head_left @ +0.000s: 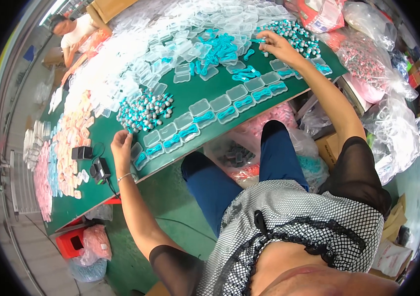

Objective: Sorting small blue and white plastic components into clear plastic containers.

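Note:
My left hand (121, 145) has its fingers pinched together at the near edge of a heap of small silver-and-teal pieces (146, 109). What sits between its fingertips is too small to make out. Out to the far right, my right hand (276, 45) pinches a teal cord piece (258, 41), beside a second heap of silver-and-teal pieces (294, 35). A row of opened clear plastic cases (220, 103) runs along the table's near edge, many with a folded teal cord (203, 117) inside. Behind the row lies a pile of teal cords (217, 48).
Clear cases (170, 29) heap across the back of the green table (109, 170). Peach pieces (74, 143) and black boxes (99, 169) lie at left. A person (79, 29) sits at far left. Plastic bags (367, 64) crowd the right; a red bin (69, 243) stands below.

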Available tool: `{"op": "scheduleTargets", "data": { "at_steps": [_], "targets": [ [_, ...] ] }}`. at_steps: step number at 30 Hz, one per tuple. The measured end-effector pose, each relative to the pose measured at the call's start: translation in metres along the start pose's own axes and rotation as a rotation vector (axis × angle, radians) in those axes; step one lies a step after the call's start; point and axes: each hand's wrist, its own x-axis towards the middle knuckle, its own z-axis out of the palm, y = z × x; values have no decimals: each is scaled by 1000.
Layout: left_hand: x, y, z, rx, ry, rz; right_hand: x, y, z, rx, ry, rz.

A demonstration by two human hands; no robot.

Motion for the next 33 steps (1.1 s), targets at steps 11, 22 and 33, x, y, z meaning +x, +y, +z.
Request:
{"op": "scheduleTargets", "data": {
  "at_steps": [11, 22, 33],
  "targets": [
    [-60, 54, -7, -246, 85, 68, -35, -83, 106, 373, -249, 118],
    [-106, 31, -14, 193, 123, 255, -46, -152, 292, 123, -489, -401],
    [-105, 20, -13, 339, 152, 315, -38, -150, 390, -382, -175, -779]
  ]
}}
